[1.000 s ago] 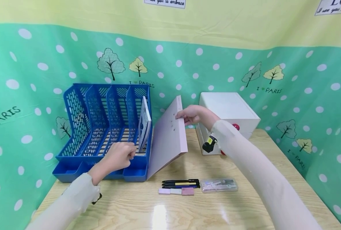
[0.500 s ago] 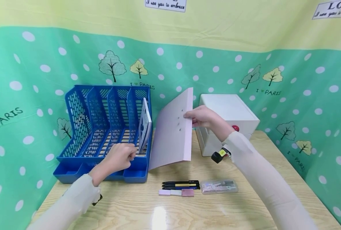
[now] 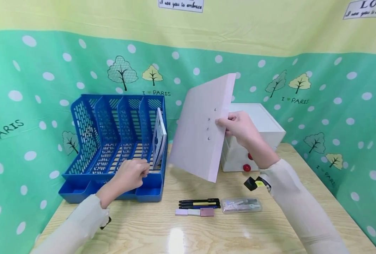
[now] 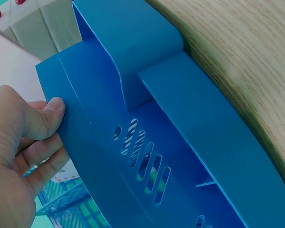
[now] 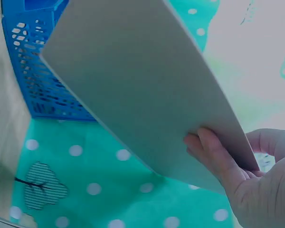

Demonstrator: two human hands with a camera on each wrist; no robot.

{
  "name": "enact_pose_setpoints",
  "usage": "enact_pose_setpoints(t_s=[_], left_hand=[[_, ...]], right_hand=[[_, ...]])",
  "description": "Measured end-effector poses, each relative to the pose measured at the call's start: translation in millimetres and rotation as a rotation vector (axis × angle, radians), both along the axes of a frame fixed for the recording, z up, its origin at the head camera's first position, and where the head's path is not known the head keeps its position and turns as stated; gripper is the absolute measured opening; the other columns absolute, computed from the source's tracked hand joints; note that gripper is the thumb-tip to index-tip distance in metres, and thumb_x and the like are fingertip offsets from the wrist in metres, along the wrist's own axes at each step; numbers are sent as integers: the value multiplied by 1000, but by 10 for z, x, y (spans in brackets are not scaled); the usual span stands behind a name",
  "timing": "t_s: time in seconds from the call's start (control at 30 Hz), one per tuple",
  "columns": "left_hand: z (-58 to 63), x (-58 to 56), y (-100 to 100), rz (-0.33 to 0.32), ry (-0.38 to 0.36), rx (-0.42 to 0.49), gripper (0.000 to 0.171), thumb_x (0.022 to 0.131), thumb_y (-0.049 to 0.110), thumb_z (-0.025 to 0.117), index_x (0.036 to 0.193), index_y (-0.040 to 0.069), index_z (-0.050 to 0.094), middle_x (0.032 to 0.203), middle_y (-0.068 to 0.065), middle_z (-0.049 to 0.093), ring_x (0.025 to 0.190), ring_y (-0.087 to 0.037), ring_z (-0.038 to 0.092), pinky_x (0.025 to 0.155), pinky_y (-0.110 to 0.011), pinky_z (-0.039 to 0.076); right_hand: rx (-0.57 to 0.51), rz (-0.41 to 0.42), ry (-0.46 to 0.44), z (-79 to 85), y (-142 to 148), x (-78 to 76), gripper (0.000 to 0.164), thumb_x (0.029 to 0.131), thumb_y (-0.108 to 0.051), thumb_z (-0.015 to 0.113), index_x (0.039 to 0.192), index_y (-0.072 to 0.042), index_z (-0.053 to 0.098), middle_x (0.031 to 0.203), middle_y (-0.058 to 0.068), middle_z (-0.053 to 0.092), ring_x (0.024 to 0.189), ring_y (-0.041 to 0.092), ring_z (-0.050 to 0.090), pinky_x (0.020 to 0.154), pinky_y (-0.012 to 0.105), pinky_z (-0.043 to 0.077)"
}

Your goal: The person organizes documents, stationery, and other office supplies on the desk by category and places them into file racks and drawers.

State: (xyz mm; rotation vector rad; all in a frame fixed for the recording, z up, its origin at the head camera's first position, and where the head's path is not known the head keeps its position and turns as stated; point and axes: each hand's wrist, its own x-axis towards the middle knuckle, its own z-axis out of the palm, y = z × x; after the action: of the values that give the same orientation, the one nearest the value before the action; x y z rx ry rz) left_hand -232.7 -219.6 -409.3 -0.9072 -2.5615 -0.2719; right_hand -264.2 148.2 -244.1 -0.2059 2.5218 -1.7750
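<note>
My right hand (image 3: 241, 127) pinches a pale pink file folder (image 3: 199, 128) by its spine edge, thumb on the riveted face and fingers behind. The folder hangs tilted above the table, right of a blue desktop file rack (image 3: 80, 137). In the right wrist view the folder's plain back (image 5: 133, 80) shows, with fingers (image 5: 216, 152) pressed on it. My left hand (image 3: 131, 173) grips the front edge of the rack. The left wrist view shows its thumb (image 4: 52, 111) over that blue edge. Thin booklets (image 3: 158, 141) stand leaning in the rack's rightmost slot.
A white drawer box (image 3: 258, 118) with red knobs stands behind my right hand. Several pens (image 3: 199, 203), a row of eraser-like blocks (image 3: 194, 212) and a clear case (image 3: 241, 205) of small tools lie on the front of the wooden table (image 3: 137, 233). A patterned green curtain hangs behind.
The pink folder has come up and to the right, away from the rack's side, its riveted face turning more toward me. My left hand stays on the rack's front edge.
</note>
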Motion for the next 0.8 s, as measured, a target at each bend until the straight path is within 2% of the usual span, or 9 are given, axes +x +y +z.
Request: enact_pose_setpoints(t_s=[0.13,0.2,0.3,0.37,0.6,0.8], left_hand=[[2,14,3,-5,23,-7,43,67,-20,65,63,19,48,64,10,43,54,-5,29,48,-15,17],[2,23,4,-5,35,-9,44,67,-20,65,63,19,47,64,10,42,55,-6,28,48,-15,17],[-1,32,10,-3,52,-13,44,67,-20,65,63,19,44,64,9,38,56,-7,26,49,-16,15],[-15,27,15,1,64,-15,45,68,-20,64,64,19,43,64,9,36,56,-7,25,50,-16,15],[-46,38,5,0,102,-20,37,70,-19,64,64,15,51,64,8,37,55,-7,26,49,-16,16],[-48,72,23,14,117,-29,34,71,-17,67,65,15,56,63,7,44,55,-7,32,46,-15,21]], right_hand=[[-7,-70,95,121,1,161,35,98,-20,63,117,9,68,127,19,69,100,17,71,86,34,62],[-25,-102,159,184,-11,227,34,97,-20,64,111,10,69,116,16,73,92,11,71,80,29,62],[-79,-130,270,274,-41,295,31,95,-18,66,106,10,72,99,10,77,84,9,72,75,27,62],[-131,-138,339,326,-72,320,29,94,-16,66,105,10,73,93,6,77,84,10,73,75,28,63],[-385,-100,484,430,-311,345,23,93,-8,66,108,7,75,96,10,78,85,17,75,77,31,63],[-453,-52,553,416,-585,344,22,95,-9,65,107,6,75,101,16,78,89,21,77,83,37,63]])
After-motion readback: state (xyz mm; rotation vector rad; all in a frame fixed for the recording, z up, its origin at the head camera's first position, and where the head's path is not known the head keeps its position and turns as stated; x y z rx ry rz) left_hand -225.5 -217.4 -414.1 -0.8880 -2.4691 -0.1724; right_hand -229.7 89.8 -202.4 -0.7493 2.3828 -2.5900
